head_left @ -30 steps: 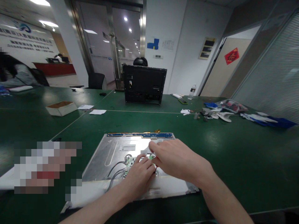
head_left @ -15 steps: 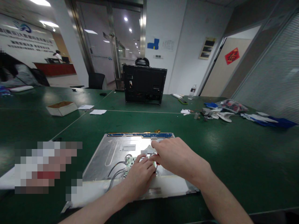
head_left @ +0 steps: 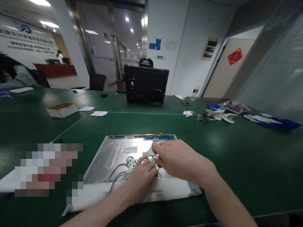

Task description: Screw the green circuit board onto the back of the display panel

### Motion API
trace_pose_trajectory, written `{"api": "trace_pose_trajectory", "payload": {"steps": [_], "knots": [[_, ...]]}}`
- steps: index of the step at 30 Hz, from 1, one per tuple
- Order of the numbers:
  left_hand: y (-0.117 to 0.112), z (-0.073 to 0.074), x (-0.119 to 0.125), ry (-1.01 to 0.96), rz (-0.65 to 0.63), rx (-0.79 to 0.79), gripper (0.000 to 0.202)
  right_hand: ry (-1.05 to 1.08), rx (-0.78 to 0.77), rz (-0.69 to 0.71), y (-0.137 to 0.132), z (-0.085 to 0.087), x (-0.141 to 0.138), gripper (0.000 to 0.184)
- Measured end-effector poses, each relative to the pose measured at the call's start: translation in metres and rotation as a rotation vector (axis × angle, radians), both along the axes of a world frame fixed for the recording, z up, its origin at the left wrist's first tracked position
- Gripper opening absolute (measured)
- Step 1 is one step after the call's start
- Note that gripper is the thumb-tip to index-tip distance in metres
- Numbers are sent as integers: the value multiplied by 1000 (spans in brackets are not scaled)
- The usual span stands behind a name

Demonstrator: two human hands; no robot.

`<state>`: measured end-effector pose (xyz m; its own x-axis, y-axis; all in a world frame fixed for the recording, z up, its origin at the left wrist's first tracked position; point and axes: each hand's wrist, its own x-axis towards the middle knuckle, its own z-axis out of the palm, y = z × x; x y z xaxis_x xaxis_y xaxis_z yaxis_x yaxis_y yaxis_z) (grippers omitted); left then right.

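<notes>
Honestly, the tight spot from where I'm standing is right where the two hands meet. There's a flat, silver metal display panel (head_left: 101,167) lying on the dark green, glossy desk (head_left: 236,151) in front of the person, and a small, pale green circuit board (head_left: 132,164) sits around the middle of it, partly covered by fingers. The left hand (head_left: 144,176) is draped over that board, fingers bent down onto it; can't tell whether that grip pinches anything or just steadies. The right hand (head_left: 183,160) is curled up, its grip closed on a slim, red-handled tool (head_left: 159,166) with a thin dark shaft angled down just beside the left fingers. I can't make out the tip.

What could go wrong? If the tip slips, I'd guess it skids into those left fingers or scratches the board, since everything's so close together. Push too hard at a slant and that'd probably be the cause. I'd also watch the dark, thin cables (head_left: 115,171) running off the board's left side: a dragged left forearm could tug them. Same worry for the narrow blue circuit strip (head_left: 165,137) along the panel's far edge, which looks pretty exposed if the panel gets shoved.
</notes>
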<state>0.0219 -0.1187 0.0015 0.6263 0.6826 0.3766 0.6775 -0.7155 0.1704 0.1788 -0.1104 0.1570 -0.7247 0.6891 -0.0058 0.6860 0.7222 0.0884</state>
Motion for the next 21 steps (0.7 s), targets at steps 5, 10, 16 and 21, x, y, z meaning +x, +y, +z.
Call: {"api": "trace_pose_trajectory", "payload": {"steps": [5, 10, 16, 21], "knots": [[1, -3, 0, -18, -8, 26, 18, 23, -59, 124, -1, 0, 3, 13], [0, -2, 1, -36, -10, -1, 18, -9, -59, -86, -2, 1, -4, 16], [-1, 1, 1, -13, 13, -41, 13, -18, 2, -101, 4, -1, -5, 21], [-1, 1, 0, -5, 7, -51, 14, 18, -48, 46, 4, 2, 5, 13]]}}
